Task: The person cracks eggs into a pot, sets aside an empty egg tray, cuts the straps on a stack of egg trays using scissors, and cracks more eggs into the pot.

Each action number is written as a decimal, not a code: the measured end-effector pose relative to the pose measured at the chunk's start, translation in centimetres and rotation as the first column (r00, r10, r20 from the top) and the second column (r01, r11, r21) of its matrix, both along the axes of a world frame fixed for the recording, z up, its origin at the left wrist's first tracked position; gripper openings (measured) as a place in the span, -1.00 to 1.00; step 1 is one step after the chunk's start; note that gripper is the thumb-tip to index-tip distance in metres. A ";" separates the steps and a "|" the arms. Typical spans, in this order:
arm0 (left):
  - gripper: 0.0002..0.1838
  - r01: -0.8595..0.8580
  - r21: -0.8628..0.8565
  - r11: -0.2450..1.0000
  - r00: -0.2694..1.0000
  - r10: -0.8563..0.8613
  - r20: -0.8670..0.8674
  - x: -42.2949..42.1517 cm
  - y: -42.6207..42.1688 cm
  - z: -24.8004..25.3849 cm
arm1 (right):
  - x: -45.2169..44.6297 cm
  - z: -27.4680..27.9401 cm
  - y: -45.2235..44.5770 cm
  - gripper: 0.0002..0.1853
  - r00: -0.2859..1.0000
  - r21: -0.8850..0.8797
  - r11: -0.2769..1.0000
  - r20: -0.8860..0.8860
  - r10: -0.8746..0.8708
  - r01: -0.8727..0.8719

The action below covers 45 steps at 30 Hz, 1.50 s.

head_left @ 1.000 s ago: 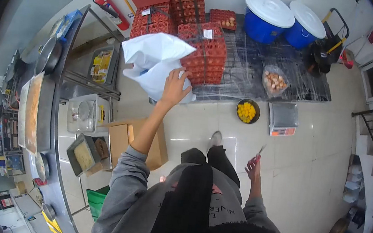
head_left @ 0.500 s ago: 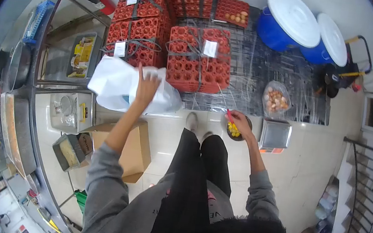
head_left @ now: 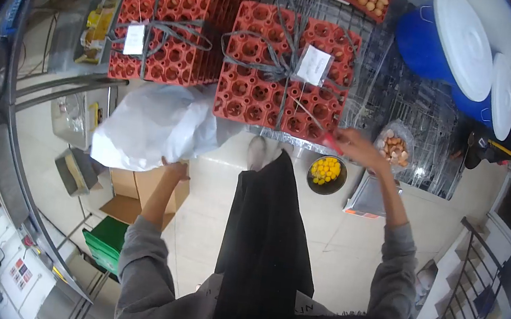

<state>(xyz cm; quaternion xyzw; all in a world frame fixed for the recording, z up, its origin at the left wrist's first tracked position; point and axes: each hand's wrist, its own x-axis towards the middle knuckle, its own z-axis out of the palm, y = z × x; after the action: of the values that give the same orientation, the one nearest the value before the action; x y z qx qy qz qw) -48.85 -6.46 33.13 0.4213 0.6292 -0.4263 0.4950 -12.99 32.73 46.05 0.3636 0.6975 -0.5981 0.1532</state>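
1. In the head view, we see the right hand [head_left: 359,148] with its grip closed round the red handle of a knife [head_left: 334,143]; the blade points over the nearer red tray stack [head_left: 256,99].
2. We see the left hand [head_left: 170,174] at the lower edge of a white bag [head_left: 151,124], above an open cardboard box [head_left: 156,192]. Its fingers look partly spread; whether the grip has hold of the bag, we cannot tell.
3. That nearer stack sits at the front of the dark, film-wrapped counter [head_left: 427,110]. Its black ties [head_left: 284,71] are on and knotted, so we judge it unopened. The stack to its left [head_left: 180,16] is tied too.
4. As for what is done, we find yellow yolks [head_left: 324,169] in a dark bowl [head_left: 325,190] and what look like eggshells [head_left: 395,149] in a clear bag.
5. Eggs [head_left: 369,2] also remain in a loose tray behind.
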 end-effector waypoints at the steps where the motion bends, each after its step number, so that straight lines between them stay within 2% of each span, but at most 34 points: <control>1: -0.43 -0.020 -0.214 0.977 0.999 0.027 0.030 2.1 4.4 3.4 | -0.6 0.8 1.3 -0.44 0.997 -0.050 0.997 0.054 0.057 -0.055; 2: -0.43 -0.021 -0.229 0.973 0.999 0.030 0.033 3.5 6.2 5.7 | -1.1 1.0 2.0 -0.41 0.988 -0.099 0.990 0.100 0.115 -0.105; 4: -0.55 -0.008 -0.146 0.989 0.924 0.063 0.376 5.1 9.5 9.3 | -2.0 0.3 3.2 -0.43 0.976 -0.104 0.978 0.107 0.190 -0.179; 5: -0.60 -0.222 -0.016 0.975 0.859 0.203 0.470 5.2 11.5 11.6 | -2.5 -0.1 3.8 -0.45 0.959 -0.096 0.964 0.116 0.260 -0.250; 6: -0.64 -0.432 0.088 0.897 0.759 0.310 0.572 5.2 13.6 13.8 | -3.2 -0.6 4.2 -0.45 0.958 -0.104 0.961 0.111 0.266 -0.255; 7: -0.67 -0.556 0.286 0.780 0.750 0.322 0.578 5.5 16.4 15.8 | -3.9 -1.1 4.6 -0.50 0.949 -0.147 0.945 0.076 0.306 -0.293; 8: -0.70 -0.639 0.468 0.610 0.742 0.327 0.586 6.2 19.2 17.4 | -4.6 -1.3 4.8 -0.53 0.939 -0.184 0.926 0.039 0.343 -0.330; 10: -0.70 -0.804 0.592 0.058 0.568 0.368 0.736 9.2 23.9 18.5 | -6.0 -0.9 5.0 -0.57 0.921 -0.171 0.910 0.037 0.388 -0.377; 11: -0.71 -0.618 0.772 0.148 0.767 0.327 0.552 10.3 25.1 17.5 | -6.4 -0.6 5.4 -0.61 0.901 -0.155 0.894 0.048 0.431 -0.419; 12: -0.72 -0.389 0.893 0.225 0.907 0.262 0.330 11.5 25.8 16.1 | -6.5 -0.4 5.7 -0.61 0.900 -0.154 0.894 0.051 0.432 -0.420; 13: -0.72 -0.396 0.891 0.223 0.904 0.264 0.336 12.8 26.2 15.1 | -6.5 -0.3 5.9 -0.58 0.880 -0.143 0.877 0.063 0.470 -0.458; 15: -0.79 -0.120 0.973 0.195 0.933 0.358 0.044 14.7 26.9 13.7 | -6.5 -0.1 6.5 -0.53 0.853 -0.133 0.854 0.083 0.515 -0.502; 19: -0.82 -0.225 0.966 0.125 0.897 0.413 0.156 15.7 26.3 12.0 | -6.3 -1.0 6.7 -0.55 0.822 -0.100 0.824 0.070 0.565 -0.558; 21: -0.86 -0.349 0.937 0.029 0.834 0.465 0.296 15.9 26.0 11.7 | -6.9 -1.3 6.3 -0.54 0.812 -0.068 0.814 0.058 0.581 -0.577; 23: -0.87 -0.343 0.939 0.028 0.832 0.473 0.290 15.9 25.7 11.6 | -7.2 -1.1 5.6 -0.51 0.893 -0.028 0.892 -0.015 0.451 -0.451; 24: -0.88 -0.338 0.941 0.020 0.829 0.479 0.288 16.0 25.7 11.6 | -7.9 -0.7 5.5 -0.51 0.894 -0.033 0.893 -0.013 0.449 -0.449; 26: -0.88 -0.350 0.937 0.010 0.821 0.485 0.302 15.8 25.5 11.5 | -9.2 0.0 5.2 -0.61 0.918 -0.199 0.926 0.173 0.356 -0.321; 27: -0.89 -0.357 0.934 -0.005 0.814 0.490 0.314 15.6 25.5 11.5 | -9.1 -0.5 5.2 -0.61 0.919 -0.201 0.926 0.174 0.354 -0.319; 29: -0.89 -0.347 0.938 0.002 0.813 0.498 0.300 15.4 25.4 11.6 | -8.7 -1.7 4.8 -0.48 0.901 0.035 0.904 0.104 0.421 -0.426; 30: -0.89 -0.336 0.942 0.007 0.812 0.509 0.286 15.3 25.3 11.7 | -8.3 -1.8 4.6 -0.48 0.902 0.032 0.905 0.102 0.418 -0.423; 32: -0.90 -0.333 0.943 0.004 0.816 0.503 0.286 15.2 25.3 11.6 | -7.4 -1.8 4.5 -0.50 0.920 0.150 0.910 -0.008 0.391 -0.386; 36: -0.91 -0.328 0.945 0.011 0.828 0.485 0.282 15.2 25.6 11.7 | -6.5 -2.1 4.4 -0.51 0.933 0.153 0.922 0.007 0.360 -0.357; 39: -0.91 -0.361 0.932 -0.004 0.820 0.475 0.319 15.1 25.8 11.9 | -7.1 -2.6 4.5 -0.49 0.916 0.205 0.906 -0.081 0.392 -0.369; 41: -0.91 -0.339 0.940 0.017 0.842 0.452 0.295 14.9 25.7 11.9 | -8.2 -2.8 3.8 -0.46 0.931 -0.047 0.933 0.061 0.359 -0.357; 42: -0.91 -0.323 0.946 0.027 0.858 0.431 0.280 15.0 25.6 11.8 | -8.6 -2.9 3.7 -0.46 0.935 -0.054 0.936 0.055 0.351 -0.348; 44: -0.91 -0.352 0.935 0.033 0.845 0.440 0.303 14.7 25.6 12.0 | -9.2 -2.6 4.2 -0.42 0.926 -0.010 0.928 0.048 0.374 -0.374; 45: -0.91 -0.384 0.923 0.033 0.826 0.459 0.328 14.7 25.5 12.2 | -9.3 -2.0 4.6 -0.44 0.910 0.078 0.906 0.019 0.415 -0.415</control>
<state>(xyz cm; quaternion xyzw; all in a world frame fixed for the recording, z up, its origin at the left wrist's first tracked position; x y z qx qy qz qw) -34.12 19.05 45.29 0.4171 0.8588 0.2235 0.1964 -22.27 37.31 44.07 0.2136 0.7823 -0.5230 0.2626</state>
